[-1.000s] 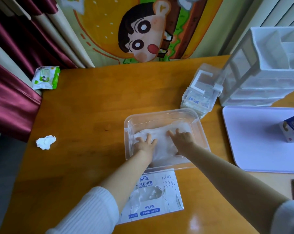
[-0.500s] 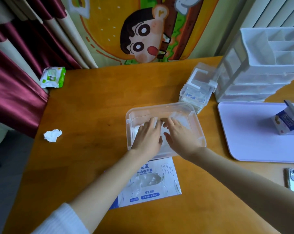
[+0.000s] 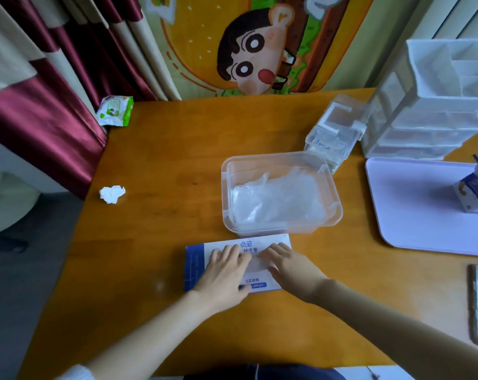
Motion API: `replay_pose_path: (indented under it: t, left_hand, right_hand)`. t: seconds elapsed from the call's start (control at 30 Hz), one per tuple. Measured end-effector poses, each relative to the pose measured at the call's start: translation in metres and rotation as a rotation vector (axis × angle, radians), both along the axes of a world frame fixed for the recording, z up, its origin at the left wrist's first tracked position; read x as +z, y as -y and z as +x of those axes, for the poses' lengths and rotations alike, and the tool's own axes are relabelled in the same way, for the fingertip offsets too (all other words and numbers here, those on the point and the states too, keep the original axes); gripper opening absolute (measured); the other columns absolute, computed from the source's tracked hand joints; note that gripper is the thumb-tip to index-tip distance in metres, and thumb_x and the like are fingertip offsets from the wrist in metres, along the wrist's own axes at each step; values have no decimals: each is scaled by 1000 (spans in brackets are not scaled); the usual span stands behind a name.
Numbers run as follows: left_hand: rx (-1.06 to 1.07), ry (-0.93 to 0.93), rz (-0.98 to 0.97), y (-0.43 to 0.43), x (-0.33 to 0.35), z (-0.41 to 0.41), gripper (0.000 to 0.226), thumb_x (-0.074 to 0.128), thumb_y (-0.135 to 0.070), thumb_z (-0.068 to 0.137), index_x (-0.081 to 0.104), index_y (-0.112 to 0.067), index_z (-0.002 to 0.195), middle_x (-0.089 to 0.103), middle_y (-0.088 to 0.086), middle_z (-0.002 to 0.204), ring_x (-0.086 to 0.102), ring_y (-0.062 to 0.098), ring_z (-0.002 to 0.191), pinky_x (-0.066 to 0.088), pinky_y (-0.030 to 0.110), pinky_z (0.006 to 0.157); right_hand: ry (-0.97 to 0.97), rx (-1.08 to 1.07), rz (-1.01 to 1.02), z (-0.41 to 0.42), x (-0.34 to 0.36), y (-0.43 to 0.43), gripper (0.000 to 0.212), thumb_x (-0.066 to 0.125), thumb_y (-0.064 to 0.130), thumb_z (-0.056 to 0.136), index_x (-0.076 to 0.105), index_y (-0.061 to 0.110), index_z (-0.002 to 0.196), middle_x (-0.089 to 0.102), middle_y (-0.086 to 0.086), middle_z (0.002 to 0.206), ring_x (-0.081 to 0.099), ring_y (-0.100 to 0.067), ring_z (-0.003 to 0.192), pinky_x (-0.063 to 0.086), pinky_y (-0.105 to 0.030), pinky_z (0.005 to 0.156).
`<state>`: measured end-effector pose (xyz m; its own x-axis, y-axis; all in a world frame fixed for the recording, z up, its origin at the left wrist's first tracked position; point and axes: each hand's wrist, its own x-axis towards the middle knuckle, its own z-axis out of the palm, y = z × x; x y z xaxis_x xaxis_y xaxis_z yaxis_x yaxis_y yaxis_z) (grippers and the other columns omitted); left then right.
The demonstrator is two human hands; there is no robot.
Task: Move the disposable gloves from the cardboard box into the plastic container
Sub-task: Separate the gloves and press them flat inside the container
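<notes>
Stock location: a loose stack of translucent disposable plastic gloves (image 3: 276,198) lies inside the clear rectangular plastic container (image 3: 226,187) at the middle of the wooden counter (image 3: 164,160). The flat white-and-blue cardboard box (image 3: 195,270) lies just beside the container's near wall, toward the counter's near edge. From my station I read the left hand (image 3: 227,272) and right hand (image 3: 290,270) as lying on the box top, fingers straight and close together. I cannot tell whether any film is caught under them.

Hazard 1: the box looks light and nearly flat. A pull through its opening may drag it toward the near edge unless one hand pins it.

Hazard 2: thin film probably clings. A glove could trail over the container wall onto the counter.

Hazard 3: the stack rises near the rim at its left end. Further gloves may puff over unless pressed down.
</notes>
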<state>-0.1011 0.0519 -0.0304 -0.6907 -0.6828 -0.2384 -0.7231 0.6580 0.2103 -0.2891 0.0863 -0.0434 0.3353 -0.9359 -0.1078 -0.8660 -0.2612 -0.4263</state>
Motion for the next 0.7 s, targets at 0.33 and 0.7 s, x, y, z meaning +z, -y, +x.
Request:
replay_pose_path:
  t: [0.33, 0.7]
  left_hand:
    - [357, -289, 233, 17, -14, 19, 13, 52, -23, 97, 48, -22, 85, 42, -10, 93, 48, 11, 90, 40, 19, 72]
    - [547, -645, 441, 29, -10, 21, 11, 64, -21, 91, 62, -12, 84, 51, -5, 91, 52, 6, 90, 39, 12, 77]
  right_hand:
    - [-320, 118, 54, 28, -3, 19, 30, 41, 28, 101, 49, 14, 126, 51, -5, 125, 46, -23, 112, 43, -32, 84]
    - [-132, -91, 67, 37, 1, 21, 24, 45, 33, 98, 58, 14, 105, 57, -2, 102, 60, -22, 92, 37, -25, 64]
